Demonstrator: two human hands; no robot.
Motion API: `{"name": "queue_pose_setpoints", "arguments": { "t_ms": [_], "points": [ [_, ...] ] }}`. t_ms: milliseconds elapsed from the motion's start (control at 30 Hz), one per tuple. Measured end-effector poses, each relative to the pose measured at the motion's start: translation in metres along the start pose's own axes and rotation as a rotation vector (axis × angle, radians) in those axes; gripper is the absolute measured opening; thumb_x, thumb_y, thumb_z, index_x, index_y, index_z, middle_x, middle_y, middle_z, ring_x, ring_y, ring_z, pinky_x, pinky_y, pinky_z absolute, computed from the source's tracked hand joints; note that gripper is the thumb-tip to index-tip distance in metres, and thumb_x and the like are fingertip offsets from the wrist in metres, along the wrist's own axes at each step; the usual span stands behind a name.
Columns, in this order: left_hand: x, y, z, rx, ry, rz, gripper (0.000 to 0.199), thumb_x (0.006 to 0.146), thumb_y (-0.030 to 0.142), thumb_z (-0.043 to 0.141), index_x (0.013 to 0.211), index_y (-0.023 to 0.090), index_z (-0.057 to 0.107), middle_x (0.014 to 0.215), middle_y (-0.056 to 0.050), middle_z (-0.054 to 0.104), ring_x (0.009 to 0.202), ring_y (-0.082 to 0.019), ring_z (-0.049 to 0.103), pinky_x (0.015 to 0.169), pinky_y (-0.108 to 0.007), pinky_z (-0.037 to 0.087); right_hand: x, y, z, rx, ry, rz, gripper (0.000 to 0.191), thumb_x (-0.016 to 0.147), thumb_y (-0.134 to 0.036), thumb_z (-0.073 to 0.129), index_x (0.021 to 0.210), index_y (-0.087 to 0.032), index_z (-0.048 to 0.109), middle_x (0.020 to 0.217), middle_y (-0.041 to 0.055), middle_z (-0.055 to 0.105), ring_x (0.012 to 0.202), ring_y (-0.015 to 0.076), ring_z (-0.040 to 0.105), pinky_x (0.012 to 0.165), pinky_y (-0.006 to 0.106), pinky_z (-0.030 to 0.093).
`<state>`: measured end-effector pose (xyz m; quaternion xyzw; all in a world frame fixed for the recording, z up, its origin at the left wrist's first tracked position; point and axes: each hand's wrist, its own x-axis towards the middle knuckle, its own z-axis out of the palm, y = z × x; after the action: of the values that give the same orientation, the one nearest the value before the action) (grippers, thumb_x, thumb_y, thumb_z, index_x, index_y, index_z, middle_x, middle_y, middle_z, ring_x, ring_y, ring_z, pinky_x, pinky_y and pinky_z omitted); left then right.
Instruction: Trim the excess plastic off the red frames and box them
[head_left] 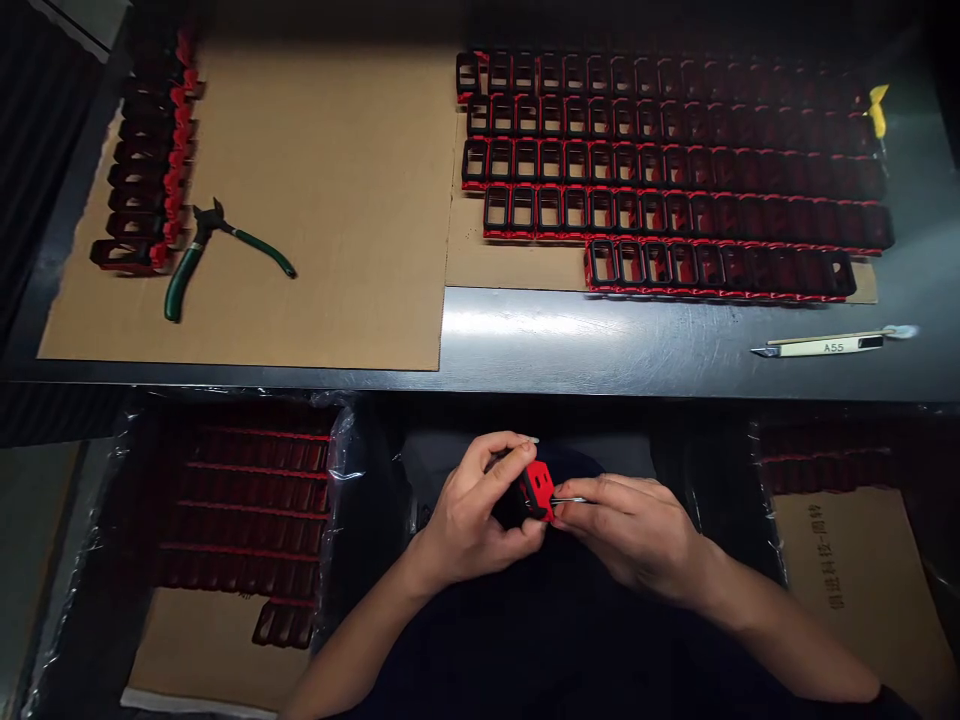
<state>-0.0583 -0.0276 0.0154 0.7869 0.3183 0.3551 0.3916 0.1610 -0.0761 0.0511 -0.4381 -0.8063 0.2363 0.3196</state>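
Below the table's front edge, my left hand (pixel 480 505) is closed round a red and black plastic part (pixel 540 487), thumb and fingers on its sides. From the right, my right hand (pixel 630 520) pinches a thin metal tool (pixel 570 499) whose tip meets the lower right side of the red face. The tool's far end is hidden in my fingers. Green-handled cutters (pixel 187 268) lie open on the cardboard (pixel 337 200) at the left of the table.
Rows of red and black frames (pixel 600 212) stand at the back right, with another column (pixel 139 200) at the far left. A cutter knife (pixel 832 346) and a yellow item (pixel 877 110) lie at the right. Bins (pixel 334 520) with parts and cardboard flank my lap.
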Motion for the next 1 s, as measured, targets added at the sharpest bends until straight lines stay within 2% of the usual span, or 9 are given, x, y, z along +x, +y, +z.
{"name": "queue_pose_setpoints", "arguments": {
  "t_ms": [133, 267, 433, 567, 667, 700, 767, 900, 1000],
  "points": [
    [-0.004, -0.004, 0.005, -0.265, 0.149, -0.028, 0.065, 0.079, 0.018, 0.074, 0.138, 0.022, 0.046, 0.128, -0.014, 0.054, 0.123, -0.030, 0.060, 0.100, -0.052, 0.057, 0.020, 0.020, -0.010, -0.038, 0.160, 0.003, 0.009, 0.094, -0.013, 0.066, 0.101, -0.017, 0.069, 0.095, 0.0078, 0.079, 0.082, 0.0173, 0.076, 0.070, 0.026, 0.060],
    [-0.010, -0.008, 0.007, -0.463, 0.258, -0.022, 0.060, 0.082, 0.027, 0.078, 0.134, 0.024, 0.047, 0.134, -0.014, 0.055, 0.136, -0.032, 0.052, 0.107, -0.055, 0.051, 0.048, 0.065, -0.015, -0.176, 0.343, 0.102, 0.001, 0.092, -0.022, 0.071, 0.092, -0.021, 0.072, 0.092, 0.0048, 0.080, 0.088, 0.0208, 0.077, 0.079, 0.032, 0.060],
    [-0.013, -0.007, 0.007, -0.463, 0.309, -0.029, 0.061, 0.080, 0.023, 0.081, 0.132, 0.025, 0.048, 0.138, -0.012, 0.054, 0.131, -0.026, 0.057, 0.106, -0.043, 0.054, 0.065, 0.106, -0.004, -0.327, 0.321, 0.197, 0.011, 0.090, -0.031, 0.072, 0.095, -0.021, 0.073, 0.110, 0.0093, 0.078, 0.095, 0.0254, 0.074, 0.083, 0.039, 0.059],
    [-0.014, -0.007, 0.009, -0.444, 0.298, -0.007, 0.063, 0.080, 0.020, 0.080, 0.132, 0.025, 0.047, 0.137, -0.012, 0.054, 0.131, -0.027, 0.057, 0.105, -0.047, 0.055, 0.059, 0.096, -0.003, -0.292, 0.437, 0.220, 0.023, 0.085, -0.032, 0.077, 0.104, -0.020, 0.071, 0.126, 0.0151, 0.071, 0.092, 0.0246, 0.074, 0.070, 0.036, 0.060],
    [-0.014, -0.008, 0.010, -0.430, 0.275, 0.001, 0.065, 0.078, 0.016, 0.080, 0.132, 0.024, 0.047, 0.137, -0.014, 0.053, 0.131, -0.027, 0.056, 0.106, -0.048, 0.053, 0.044, 0.067, -0.003, -0.202, 0.539, 0.214, 0.012, 0.084, -0.024, 0.077, 0.094, -0.022, 0.073, 0.111, 0.0116, 0.076, 0.084, 0.0238, 0.074, 0.071, 0.038, 0.060],
    [-0.013, -0.009, 0.010, -0.424, 0.265, 0.002, 0.065, 0.077, 0.015, 0.080, 0.132, 0.024, 0.047, 0.137, -0.014, 0.053, 0.131, -0.027, 0.056, 0.106, -0.049, 0.053, 0.038, 0.056, -0.001, -0.115, 0.522, 0.240, 0.006, 0.085, -0.022, 0.075, 0.090, -0.023, 0.073, 0.102, 0.0093, 0.078, 0.083, 0.0238, 0.074, 0.074, 0.038, 0.059],
    [-0.013, -0.010, 0.010, -0.415, 0.240, 0.002, 0.066, 0.076, 0.014, 0.080, 0.133, 0.023, 0.046, 0.137, -0.015, 0.053, 0.131, -0.028, 0.055, 0.108, -0.050, 0.051, 0.027, 0.035, 0.005, 0.222, 0.366, 0.391, 0.005, 0.090, -0.025, 0.070, 0.092, -0.022, 0.073, 0.092, 0.0074, 0.079, 0.082, 0.0223, 0.074, 0.075, 0.037, 0.059],
    [-0.010, -0.011, 0.011, -0.383, 0.174, -0.007, 0.067, 0.076, 0.015, 0.079, 0.134, 0.023, 0.045, 0.137, -0.017, 0.054, 0.131, -0.028, 0.055, 0.108, -0.051, 0.049, 0.016, 0.017, 0.022, 1.056, -0.098, 0.695, 0.037, 0.090, -0.043, 0.070, 0.116, -0.017, 0.069, 0.090, 0.0079, 0.078, 0.074, 0.0163, 0.072, 0.070, 0.029, 0.058],
    [-0.009, -0.009, 0.011, -0.355, 0.145, -0.031, 0.065, 0.078, 0.017, 0.077, 0.133, 0.023, 0.044, 0.135, -0.017, 0.055, 0.129, -0.029, 0.057, 0.105, -0.053, 0.051, 0.016, 0.020, 0.030, 1.308, -0.213, 0.758, 0.047, 0.085, -0.045, 0.075, 0.118, -0.012, 0.069, 0.082, 0.0052, 0.076, 0.066, 0.0120, 0.067, 0.068, 0.025, 0.055]
  ]
}}
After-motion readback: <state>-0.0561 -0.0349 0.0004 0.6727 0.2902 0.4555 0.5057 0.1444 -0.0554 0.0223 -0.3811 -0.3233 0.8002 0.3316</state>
